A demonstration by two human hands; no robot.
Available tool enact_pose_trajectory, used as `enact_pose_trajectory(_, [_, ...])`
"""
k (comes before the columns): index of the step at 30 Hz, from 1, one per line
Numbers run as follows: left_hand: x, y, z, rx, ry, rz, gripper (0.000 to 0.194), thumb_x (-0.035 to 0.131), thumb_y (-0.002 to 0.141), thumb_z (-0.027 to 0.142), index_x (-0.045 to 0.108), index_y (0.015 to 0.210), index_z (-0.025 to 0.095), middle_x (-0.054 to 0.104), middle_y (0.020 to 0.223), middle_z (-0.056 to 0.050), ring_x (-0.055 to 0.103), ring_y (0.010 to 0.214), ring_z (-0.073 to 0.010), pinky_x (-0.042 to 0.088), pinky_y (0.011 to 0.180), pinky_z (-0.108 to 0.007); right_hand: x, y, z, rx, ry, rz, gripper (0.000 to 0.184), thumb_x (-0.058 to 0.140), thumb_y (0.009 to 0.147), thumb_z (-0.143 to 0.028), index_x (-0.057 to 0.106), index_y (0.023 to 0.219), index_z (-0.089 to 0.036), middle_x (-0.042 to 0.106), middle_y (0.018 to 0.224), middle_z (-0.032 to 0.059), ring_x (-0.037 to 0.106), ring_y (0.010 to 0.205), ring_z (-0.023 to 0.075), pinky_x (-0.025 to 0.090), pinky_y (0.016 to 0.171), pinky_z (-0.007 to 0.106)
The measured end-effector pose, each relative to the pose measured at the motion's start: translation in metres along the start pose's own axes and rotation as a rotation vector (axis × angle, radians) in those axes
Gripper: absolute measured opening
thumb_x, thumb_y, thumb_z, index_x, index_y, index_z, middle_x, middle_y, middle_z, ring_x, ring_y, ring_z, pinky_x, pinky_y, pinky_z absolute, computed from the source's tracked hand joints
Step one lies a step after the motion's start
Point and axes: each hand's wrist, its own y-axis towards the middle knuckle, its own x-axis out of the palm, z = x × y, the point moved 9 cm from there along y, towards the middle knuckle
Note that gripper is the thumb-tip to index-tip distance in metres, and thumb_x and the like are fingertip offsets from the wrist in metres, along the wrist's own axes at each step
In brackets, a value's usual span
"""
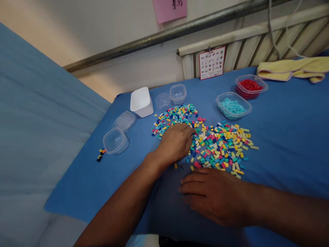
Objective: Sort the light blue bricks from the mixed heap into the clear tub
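Note:
Small multicoloured building bricks (218, 147) lie spread in a heap on the blue cloth. My left hand (177, 142) reaches into the heap's left part, back of the hand up and fingers curled down among the bricks. Whatever is under those fingertips is hidden. Palm down at the heap's near edge rests my right hand (213, 195), its fingers stretched to the left and no brick visible in them. Beyond the heap, one clear tub (233, 115) contains light-blue bricks, and another clear tub (248, 96) behind it contains red ones.
Left of the heap stand a white bin (146, 111), a small clear tub (178, 94) and a larger clear tub (120, 147). Lids (125, 120) lie beside the clear tubs. A yellow cloth (290, 68) lies at the back right. A picture card (212, 63) hangs from the radiator (244, 39).

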Motion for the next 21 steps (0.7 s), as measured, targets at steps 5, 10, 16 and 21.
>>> enact_pose_trajectory(5, [-0.0008,-0.0001,0.0017,-0.007,0.0,-0.016,0.028,0.05,0.109,0.021,0.075,0.121,0.016,0.073,0.113,-0.011,0.066,0.105,-0.0277,0.056,0.096,-0.046,0.0015,-0.0002,-0.0004,-0.003,-0.006,0.006,0.028,0.053,0.113,-0.026,0.078,0.124,-0.021,0.077,0.141,0.0032,0.067,0.131,0.0234,0.053,0.107,0.041])
enact_pose_trajectory(10, [-0.0006,-0.0002,0.0003,0.006,-0.005,-0.011,0.028,0.051,0.11,0.023,0.076,0.119,0.016,0.073,0.111,-0.011,0.066,0.104,-0.0277,0.057,0.096,-0.046,0.003,-0.0017,0.0002,-0.002,0.006,0.022,0.027,0.055,0.112,-0.027,0.078,0.125,-0.021,0.077,0.142,0.0033,0.066,0.133,0.0232,0.053,0.108,0.042])
enact_pose_trajectory(16, [-0.0026,0.0033,0.0046,0.046,0.007,-0.065,0.03,0.051,0.11,0.022,0.078,0.122,0.02,0.073,0.109,-0.01,0.068,0.104,-0.0267,0.057,0.095,-0.044,0.0018,-0.0005,-0.0007,-0.008,0.008,0.016,0.027,0.056,0.111,-0.025,0.079,0.125,-0.02,0.077,0.14,0.0051,0.066,0.129,0.0231,0.055,0.107,0.044])
enact_pose_trajectory(21, [-0.0015,0.0064,0.0009,-0.013,0.053,-0.141,0.025,0.055,0.107,0.022,0.08,0.111,0.019,0.075,0.109,-0.01,0.07,0.104,-0.0279,0.057,0.093,-0.044,0.0032,-0.0025,0.0001,-0.006,0.009,0.013,0.028,0.055,0.111,-0.026,0.078,0.126,-0.02,0.077,0.142,0.0043,0.066,0.131,0.0236,0.054,0.108,0.043])
